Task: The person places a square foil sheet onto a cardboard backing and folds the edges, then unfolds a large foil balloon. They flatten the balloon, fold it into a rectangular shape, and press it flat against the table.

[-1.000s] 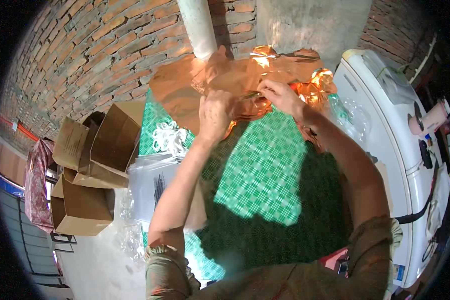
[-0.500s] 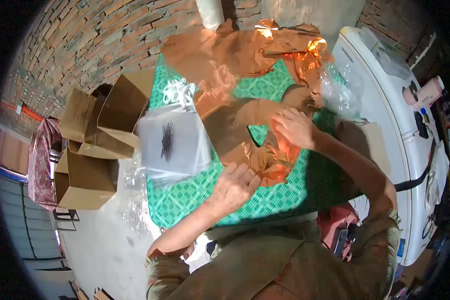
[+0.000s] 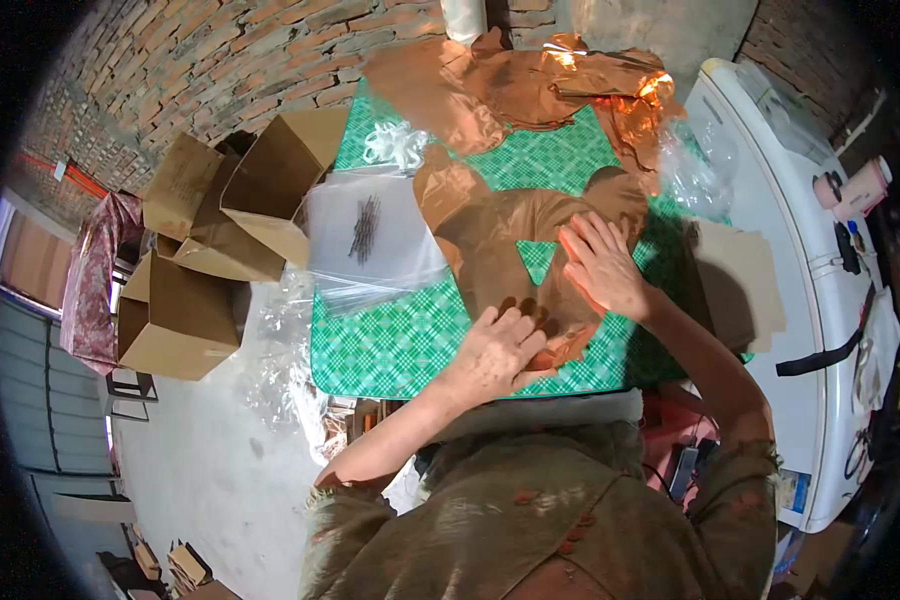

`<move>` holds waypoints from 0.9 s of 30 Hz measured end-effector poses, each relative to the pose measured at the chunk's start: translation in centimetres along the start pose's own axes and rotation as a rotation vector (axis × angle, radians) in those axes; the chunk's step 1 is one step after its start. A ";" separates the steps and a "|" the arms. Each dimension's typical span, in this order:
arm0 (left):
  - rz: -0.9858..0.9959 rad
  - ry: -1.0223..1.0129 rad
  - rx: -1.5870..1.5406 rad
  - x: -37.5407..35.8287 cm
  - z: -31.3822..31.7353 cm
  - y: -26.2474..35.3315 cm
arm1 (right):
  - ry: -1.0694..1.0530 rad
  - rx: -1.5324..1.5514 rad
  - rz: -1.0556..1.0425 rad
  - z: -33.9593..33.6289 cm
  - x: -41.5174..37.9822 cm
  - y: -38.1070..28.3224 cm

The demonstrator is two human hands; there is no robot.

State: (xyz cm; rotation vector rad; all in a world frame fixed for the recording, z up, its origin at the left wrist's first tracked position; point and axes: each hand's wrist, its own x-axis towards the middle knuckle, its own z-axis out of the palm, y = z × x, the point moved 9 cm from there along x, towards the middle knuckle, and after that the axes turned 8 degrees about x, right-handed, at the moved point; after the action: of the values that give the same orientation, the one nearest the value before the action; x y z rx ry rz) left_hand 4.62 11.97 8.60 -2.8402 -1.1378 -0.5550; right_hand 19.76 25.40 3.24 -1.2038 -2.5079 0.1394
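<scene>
A copper-coloured foil piece (image 3: 495,245) lies on the green checked tablecloth (image 3: 390,345), with the cloth showing through a triangular gap in it. My right hand (image 3: 608,270) rests on its right side, fingers spread. At its lower edge my left hand (image 3: 495,352) has its fingers bent against the foil; whether it pinches the foil is hidden. More copper foil (image 3: 530,85) lies crumpled along the table's far side. Left of the piece are clear plastic bags (image 3: 375,275) with a bundle of thin dark ties (image 3: 366,228) on top, and white string (image 3: 397,145) behind them.
Open cardboard boxes (image 3: 185,320) stand left of the table. Clear crumpled plastic (image 3: 695,180) lies at the back right corner, near a flat cardboard piece (image 3: 740,285). A white appliance (image 3: 820,400) borders the right side, and a brick wall (image 3: 270,60) stands behind.
The view has shifted. My right hand has flattened onto the foil with its fingers more spread. The foil's lower part and its left lobe are spread flatter.
</scene>
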 end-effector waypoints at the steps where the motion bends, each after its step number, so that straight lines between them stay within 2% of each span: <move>1: -0.001 0.030 -0.026 0.1 -0.6 0.0 | -0.023 0.012 0.006 -0.2 -0.1 0.1; 3: -0.001 0.089 -0.082 0.3 -2.0 0.0 | -0.053 0.035 0.025 -0.5 -0.3 -0.1; 4: -0.065 0.003 -0.154 0.5 -1.2 -1.0 | -0.060 0.046 0.039 -0.9 -0.4 -0.2; 7: -0.099 0.138 0.042 2.2 -1.7 -3.5 | -0.027 0.024 0.055 -1.2 -0.8 -0.4; 14: -0.205 0.013 0.153 3.2 5.8 -7.3 | 0.058 -0.148 0.101 0.2 -2.3 1.2; 17: -0.217 -0.018 0.157 3.1 6.0 -7.2 | 0.065 -0.166 0.086 -0.9 -1.8 0.6; 20: -0.220 -0.020 0.142 3.2 5.8 -7.3 | 0.133 0.007 0.076 -4.1 1.4 0.4; 24: -0.216 0.104 0.062 4.5 1.7 -7.4 | 0.295 0.017 -0.106 -6.2 7.0 0.2; 27: -0.239 0.168 0.043 6.3 -0.7 -10.5 | 0.221 0.093 -0.159 -4.7 12.4 0.9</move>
State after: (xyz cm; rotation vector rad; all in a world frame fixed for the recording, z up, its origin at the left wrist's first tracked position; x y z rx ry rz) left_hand 1.54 23.78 10.34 -2.5804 -1.4452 -0.7550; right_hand 14.98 35.23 10.76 -0.9258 -2.3633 0.0766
